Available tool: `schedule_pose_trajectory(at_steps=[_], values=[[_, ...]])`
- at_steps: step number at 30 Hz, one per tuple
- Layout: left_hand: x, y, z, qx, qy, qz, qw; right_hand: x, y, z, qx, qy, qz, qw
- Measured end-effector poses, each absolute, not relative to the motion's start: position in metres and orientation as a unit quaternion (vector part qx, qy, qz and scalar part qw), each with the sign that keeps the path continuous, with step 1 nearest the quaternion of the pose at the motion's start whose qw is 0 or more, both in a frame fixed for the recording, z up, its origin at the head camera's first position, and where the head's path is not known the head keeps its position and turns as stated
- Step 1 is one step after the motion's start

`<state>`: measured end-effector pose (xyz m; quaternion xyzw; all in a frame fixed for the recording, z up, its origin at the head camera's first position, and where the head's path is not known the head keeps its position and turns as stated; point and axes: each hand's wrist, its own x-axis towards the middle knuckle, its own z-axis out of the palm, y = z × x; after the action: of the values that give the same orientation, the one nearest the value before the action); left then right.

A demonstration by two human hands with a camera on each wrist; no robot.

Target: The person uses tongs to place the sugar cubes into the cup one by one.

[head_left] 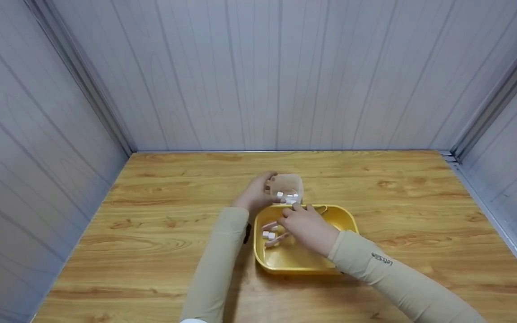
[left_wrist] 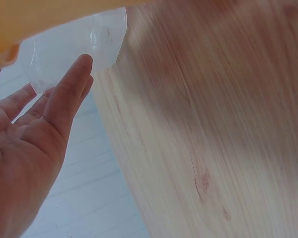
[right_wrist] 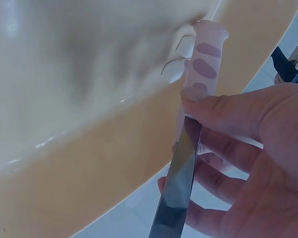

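Yellow plastic, smooth and round-cornered, makes the tub I see on the wood-grain bench. At its 9 o'clock side lie white cubes, between the pink tips of the tongs; these tips look soft and rubbery, with oval hollows, while the arms are flat, shiny metal. I have the tongs pinched in my right hand, thumb against fingers, reaching over the tub from 4 o'clock. Just past the rim, between 11 and 12 o'clock, sits a clear box of thin plastic, more cubes along its 6 o'clock edge. My left hand cups that box from 9 o'clock, fingers and thumb spread wide around it; how firmly, I can't tell. The tub covers part of the box in my left wrist view, and my right wrist view cuts off the tongs at 6 o'clock. I can't count the box's cubes.
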<state>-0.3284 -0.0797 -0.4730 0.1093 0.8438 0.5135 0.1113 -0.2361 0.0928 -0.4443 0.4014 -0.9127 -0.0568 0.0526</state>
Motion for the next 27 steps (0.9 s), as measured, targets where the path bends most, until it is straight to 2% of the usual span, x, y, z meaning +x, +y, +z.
schedule_pose_trajectory(at_steps=[23, 27], values=[[-0.3279, -0.0798, -0.4697, 0.096, 0.854, 0.498, 0.116, -0.2314, 0.0878, -0.4443, 0.425, -0.896, -0.092, 0.086], [-0.3269, -0.0797, -0.4698, 0.086, 0.849, 0.508, 0.121, -0.2315, 0.0873, -0.4453, 0.425, -0.897, -0.092, 0.079]])
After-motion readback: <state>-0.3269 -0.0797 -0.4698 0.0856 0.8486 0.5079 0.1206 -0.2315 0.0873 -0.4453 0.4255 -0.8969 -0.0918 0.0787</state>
